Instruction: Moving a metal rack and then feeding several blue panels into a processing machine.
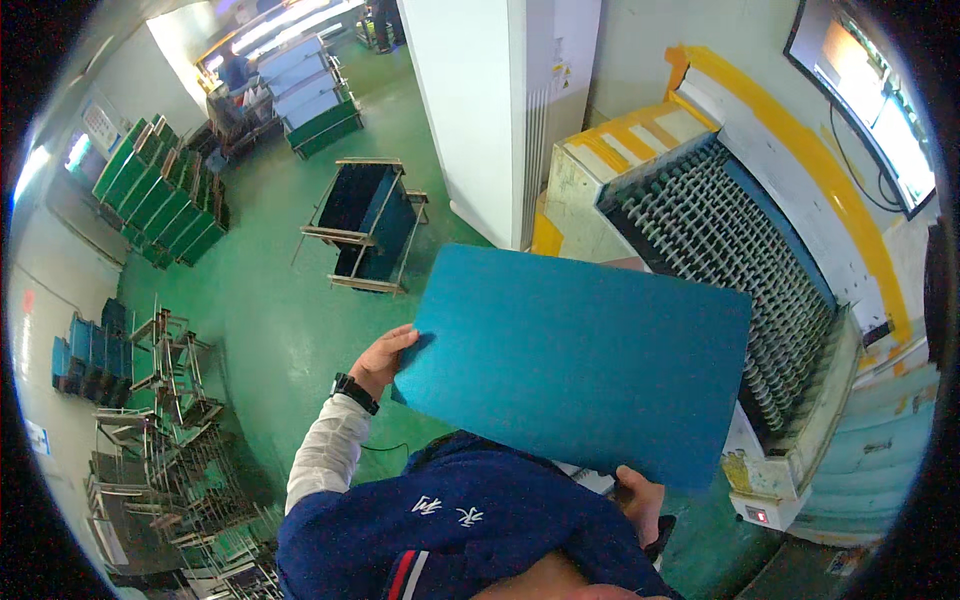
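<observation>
A large rectangular blue board (580, 355), flat and thin, is held out in front of my body and spans the middle of the view. My left hand (385, 360) grips its left edge, thumb on the upper face and the other fingers mostly hidden beneath. At the near edge, toward the right corner, my right hand (640, 500) is closed on the same board, its fingertips partly out of sight. Just beyond the board's right end lies a roller conveyor (735, 270) with rows of small wheels; the board overlaps part of it in the picture.
A metal rack (365, 230) with dark blue boards stands on the green floor (270, 330) ahead. Stacked green racks (165, 195) and bare metal frames (175, 400) line the left. A white column (470, 120) rises beyond the board; a screen (870, 100) hangs at upper right.
</observation>
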The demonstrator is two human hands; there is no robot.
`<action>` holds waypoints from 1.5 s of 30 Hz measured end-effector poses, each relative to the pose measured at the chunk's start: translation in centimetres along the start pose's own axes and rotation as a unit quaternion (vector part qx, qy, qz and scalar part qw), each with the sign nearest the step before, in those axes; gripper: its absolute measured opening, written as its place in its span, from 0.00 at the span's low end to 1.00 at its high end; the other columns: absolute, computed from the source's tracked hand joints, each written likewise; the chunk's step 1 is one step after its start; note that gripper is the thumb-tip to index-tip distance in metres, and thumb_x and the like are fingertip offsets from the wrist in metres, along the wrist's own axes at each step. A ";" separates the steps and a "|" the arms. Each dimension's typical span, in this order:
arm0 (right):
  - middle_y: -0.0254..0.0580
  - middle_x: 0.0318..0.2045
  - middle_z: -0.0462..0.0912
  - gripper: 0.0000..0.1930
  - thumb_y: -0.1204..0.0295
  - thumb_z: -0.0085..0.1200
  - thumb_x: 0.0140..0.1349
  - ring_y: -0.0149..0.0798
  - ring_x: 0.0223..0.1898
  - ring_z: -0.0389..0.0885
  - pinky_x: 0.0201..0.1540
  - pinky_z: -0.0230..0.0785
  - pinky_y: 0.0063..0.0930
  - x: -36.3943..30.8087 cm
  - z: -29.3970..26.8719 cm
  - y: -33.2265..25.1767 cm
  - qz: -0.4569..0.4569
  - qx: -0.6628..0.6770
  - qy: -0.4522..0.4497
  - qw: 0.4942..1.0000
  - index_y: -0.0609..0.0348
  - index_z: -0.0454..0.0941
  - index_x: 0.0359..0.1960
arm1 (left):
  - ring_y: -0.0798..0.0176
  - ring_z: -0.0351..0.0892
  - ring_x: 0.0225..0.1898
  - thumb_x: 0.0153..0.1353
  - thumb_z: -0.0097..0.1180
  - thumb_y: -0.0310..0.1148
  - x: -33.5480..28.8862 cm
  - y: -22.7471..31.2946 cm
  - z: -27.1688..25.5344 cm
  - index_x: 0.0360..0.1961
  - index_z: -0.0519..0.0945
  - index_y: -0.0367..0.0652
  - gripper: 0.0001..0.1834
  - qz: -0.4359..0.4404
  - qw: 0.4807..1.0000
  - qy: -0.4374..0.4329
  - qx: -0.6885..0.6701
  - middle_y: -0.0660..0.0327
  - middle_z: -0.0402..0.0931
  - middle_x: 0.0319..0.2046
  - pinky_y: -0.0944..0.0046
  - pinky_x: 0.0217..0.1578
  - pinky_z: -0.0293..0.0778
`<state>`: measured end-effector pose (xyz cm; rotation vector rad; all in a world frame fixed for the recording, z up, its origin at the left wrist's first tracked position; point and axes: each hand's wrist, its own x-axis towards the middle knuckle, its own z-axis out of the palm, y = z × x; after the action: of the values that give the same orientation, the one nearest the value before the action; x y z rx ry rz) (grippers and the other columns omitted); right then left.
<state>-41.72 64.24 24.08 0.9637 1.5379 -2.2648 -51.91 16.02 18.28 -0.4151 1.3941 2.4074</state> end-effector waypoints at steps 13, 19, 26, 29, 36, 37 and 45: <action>0.38 0.56 0.75 0.25 0.51 0.47 0.70 0.44 0.55 0.74 0.58 0.67 0.42 4.8 2.9 -6.0 -0.214 0.269 -0.090 0.935 0.52 0.67 0.62 | 0.58 0.77 0.53 0.65 0.56 0.48 4.1 -2.8 2.7 0.62 0.68 0.38 0.31 0.087 0.994 -0.033 -0.065 0.56 0.75 0.55 0.55 0.54 0.74; 0.41 0.63 0.69 0.27 0.51 0.39 0.73 0.45 0.62 0.67 0.64 0.61 0.44 6.7 1.7 -6.8 -0.305 0.249 -0.124 0.911 0.56 0.63 0.65 | 0.55 0.74 0.57 0.68 0.48 0.56 5.1 -3.8 4.6 0.65 0.66 0.40 0.35 0.074 0.995 0.013 -0.070 0.56 0.72 0.59 0.52 0.58 0.69; 0.42 0.59 0.73 0.22 0.58 0.37 0.75 0.38 0.56 0.73 0.61 0.65 0.39 9.0 2.1 -5.8 -0.471 -0.012 -0.035 0.881 0.58 0.67 0.62 | 0.57 0.76 0.53 0.66 0.50 0.59 7.9 -6.3 8.4 0.62 0.71 0.42 0.35 0.017 0.988 0.017 -0.150 0.57 0.75 0.56 0.54 0.56 0.72; 0.40 0.53 0.79 0.21 0.56 0.44 0.72 0.42 0.52 0.76 0.57 0.68 0.39 9.8 2.4 -5.5 -0.192 0.385 -0.254 0.866 0.56 0.74 0.56 | 0.58 0.77 0.52 0.66 0.50 0.59 9.2 -7.0 10.2 0.60 0.73 0.43 0.33 0.010 0.977 -0.040 -0.208 0.59 0.77 0.54 0.55 0.53 0.74; 0.41 0.56 0.78 0.24 0.52 0.41 0.72 0.45 0.54 0.76 0.58 0.68 0.45 10.1 1.5 -7.2 -0.201 0.402 -0.191 0.872 0.55 0.71 0.59 | 0.57 0.77 0.50 0.65 0.51 0.59 8.8 -5.2 14.0 0.60 0.72 0.43 0.33 0.030 0.979 -0.073 -0.189 0.60 0.76 0.54 0.55 0.52 0.74; 0.41 0.56 0.78 0.24 0.52 0.41 0.72 0.45 0.54 0.76 0.58 0.68 0.45 10.2 0.9 -8.2 -0.215 0.412 -0.190 0.865 0.55 0.71 0.59 | 0.57 0.76 0.51 0.65 0.52 0.58 8.7 -4.3 14.1 0.60 0.71 0.43 0.33 0.032 0.982 -0.069 -0.174 0.59 0.76 0.54 0.55 0.53 0.73; 0.39 0.55 0.77 0.26 0.48 0.43 0.71 0.44 0.54 0.75 0.58 0.67 0.44 14.9 -5.6 -8.0 -0.241 0.317 -0.103 0.911 0.53 0.69 0.59 | 0.54 0.76 0.54 0.67 0.52 0.53 8.6 -3.8 16.8 0.61 0.69 0.37 0.32 -0.025 0.993 -0.065 -0.095 0.54 0.74 0.56 0.51 0.55 0.74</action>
<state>-55.09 74.99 19.23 0.4493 1.0333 -3.2065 -59.52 33.58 19.94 -0.3269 1.0919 2.4865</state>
